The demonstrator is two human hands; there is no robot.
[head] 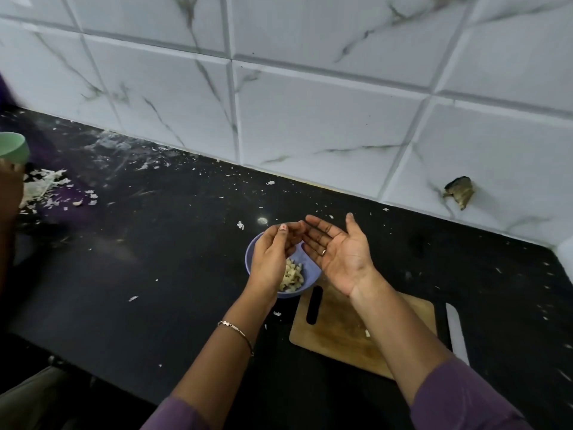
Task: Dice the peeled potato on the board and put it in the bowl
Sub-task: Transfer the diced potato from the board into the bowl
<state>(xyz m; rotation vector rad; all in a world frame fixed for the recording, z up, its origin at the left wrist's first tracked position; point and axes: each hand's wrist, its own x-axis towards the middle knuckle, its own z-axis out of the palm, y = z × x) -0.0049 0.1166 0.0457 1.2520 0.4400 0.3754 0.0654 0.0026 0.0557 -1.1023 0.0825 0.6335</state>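
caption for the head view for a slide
Left hand and open right hand over a blue bowl of diced potato beside the board.

Periwinkle-blue bowl (294, 293), pale yellow potato dice (293, 276), tan wooden board (338, 333). Black worktop (155, 259) flecked white; white wall tiles (310, 113) veined grey; purple sleeves (465, 398); mint-green rim, perhaps a cup (12, 147).

L hand (273, 259) loosely curled, R hand (338, 256) palm-up over blue bowl (311, 270); diced potato (291, 277) inside, wooden board (341, 330) near-right.
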